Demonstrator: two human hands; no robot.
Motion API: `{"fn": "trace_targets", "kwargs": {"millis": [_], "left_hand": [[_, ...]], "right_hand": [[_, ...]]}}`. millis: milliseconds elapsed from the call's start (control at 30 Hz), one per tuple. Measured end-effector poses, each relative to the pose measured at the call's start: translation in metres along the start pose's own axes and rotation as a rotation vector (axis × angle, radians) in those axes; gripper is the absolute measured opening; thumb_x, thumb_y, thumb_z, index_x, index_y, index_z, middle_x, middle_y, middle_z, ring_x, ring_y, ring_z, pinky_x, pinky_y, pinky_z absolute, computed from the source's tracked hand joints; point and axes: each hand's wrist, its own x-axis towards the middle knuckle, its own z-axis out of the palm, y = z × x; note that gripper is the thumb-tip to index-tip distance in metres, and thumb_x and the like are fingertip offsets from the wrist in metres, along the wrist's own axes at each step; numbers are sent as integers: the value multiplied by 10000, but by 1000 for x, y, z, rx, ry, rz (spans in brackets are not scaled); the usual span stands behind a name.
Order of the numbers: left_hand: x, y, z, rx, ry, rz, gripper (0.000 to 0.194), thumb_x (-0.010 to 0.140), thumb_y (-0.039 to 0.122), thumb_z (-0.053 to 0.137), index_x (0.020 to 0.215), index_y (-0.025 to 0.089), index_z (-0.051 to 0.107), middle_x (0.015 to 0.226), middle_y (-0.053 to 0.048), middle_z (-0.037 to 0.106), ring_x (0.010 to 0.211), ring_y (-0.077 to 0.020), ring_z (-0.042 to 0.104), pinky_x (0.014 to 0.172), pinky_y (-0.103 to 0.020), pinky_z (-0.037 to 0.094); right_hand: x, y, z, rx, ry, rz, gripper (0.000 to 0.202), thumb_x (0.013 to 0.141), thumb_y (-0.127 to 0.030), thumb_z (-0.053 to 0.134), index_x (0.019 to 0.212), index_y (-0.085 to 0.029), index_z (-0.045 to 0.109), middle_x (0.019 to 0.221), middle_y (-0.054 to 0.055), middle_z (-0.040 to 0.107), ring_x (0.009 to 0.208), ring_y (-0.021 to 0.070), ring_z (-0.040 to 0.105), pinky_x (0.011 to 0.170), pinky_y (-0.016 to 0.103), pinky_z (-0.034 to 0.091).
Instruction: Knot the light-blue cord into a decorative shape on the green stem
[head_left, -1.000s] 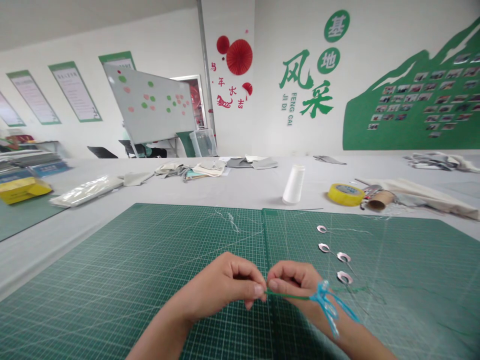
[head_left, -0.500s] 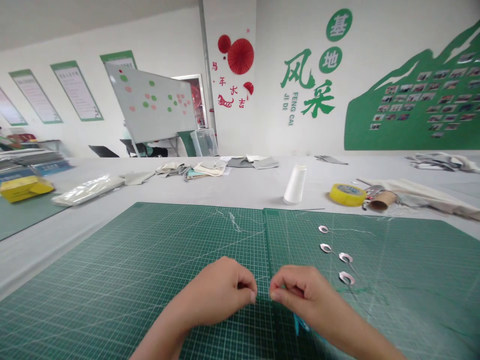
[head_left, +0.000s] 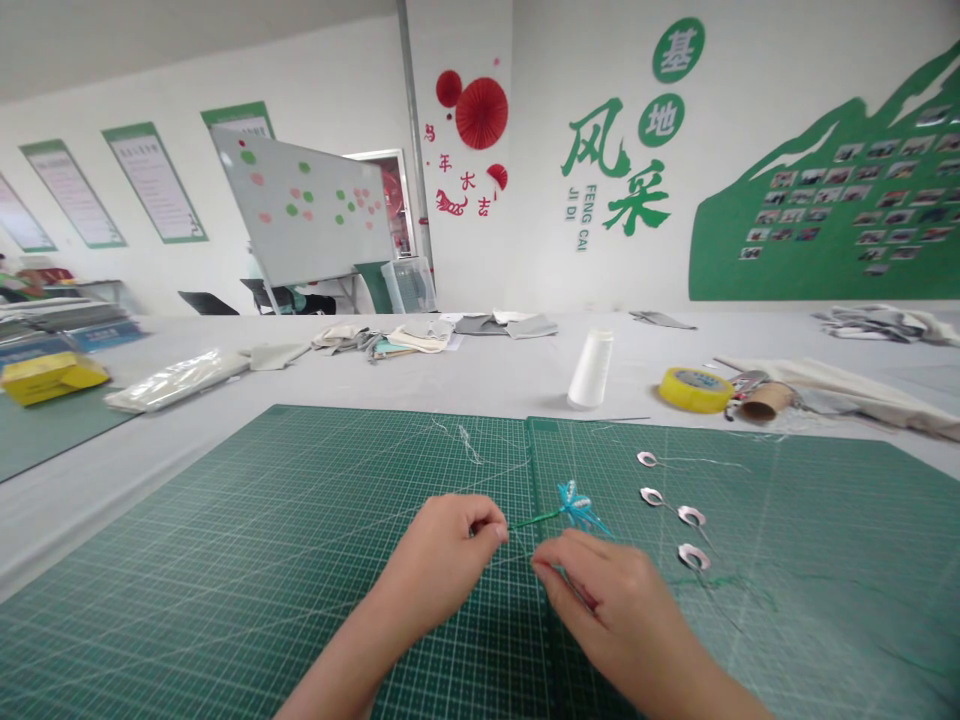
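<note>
A small blue flower [head_left: 576,506] with white, bead-like rows points right at the end of a thin green-wrapped stem [head_left: 538,519]. My left hand [head_left: 459,545] pinches the far end of that stem between thumb and fingertips. Just below the flower, my right hand [head_left: 611,595] is closed in a pinch, its fingertips close to the stem but apart from it. Whatever lies between those fingertips is too fine to make out. Both hands are over the green cutting mats [head_left: 360,500].
To the right lie several pale pink rings on thin stems [head_left: 691,516] and loose green thread [head_left: 720,580]. White thread scraps [head_left: 469,445] lie behind my left hand. Farther back are a white thread cone [head_left: 591,370], yellow tape [head_left: 695,389], a cardboard tube [head_left: 765,400] and fabric pieces [head_left: 420,335].
Both hands have moved slightly up the mat. The blue flower, earlier mostly hidden under my right hand, now shows above it, with its green stem in my left hand.
</note>
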Motion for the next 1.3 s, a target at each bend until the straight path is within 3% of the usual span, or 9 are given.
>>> {"fn": "trace_targets", "kwargs": {"millis": [533,767,933,1067,1300], "left_hand": [[1,3,-3,-279,-87,-27,181,806,244,525,666,157,600,568,36,518,575,-113,456,578,-232,339],[-5,8,-12,-576,-310,-54,141,804,252,580,758,145,659,587,35,516,562,-85,416,537,-197,292],[-10,7,-16,-686,-510,18,125,774,242,623,745,142,692,633,16,578,542,-74,451,562,-195,354],[-13,4,-16,-609,-623,7,105,757,214,627,741,155,712,659,6,619,536,-77,499,567,-196,401],[-14,5,-14,-250,-528,-13,155,718,146,564,686,166,714,520,38,548,472,-81,478,475,-181,343]], "right_hand": [[3,3,5,179,56,74,190,899,-192,470,800,-202,632,664,-10,604,595,136,548,575,251,376],[3,5,10,515,42,288,230,856,-322,554,702,-188,661,619,-6,557,569,138,478,533,253,357],[5,15,10,779,-139,237,254,810,-401,623,718,-174,691,574,-20,531,529,111,413,487,233,310],[13,17,3,743,-217,203,221,772,-357,654,691,-157,696,574,-36,488,510,89,352,474,221,266],[33,5,-16,449,-307,161,108,746,-104,617,667,-158,666,561,-72,416,528,81,372,496,206,276]]}}
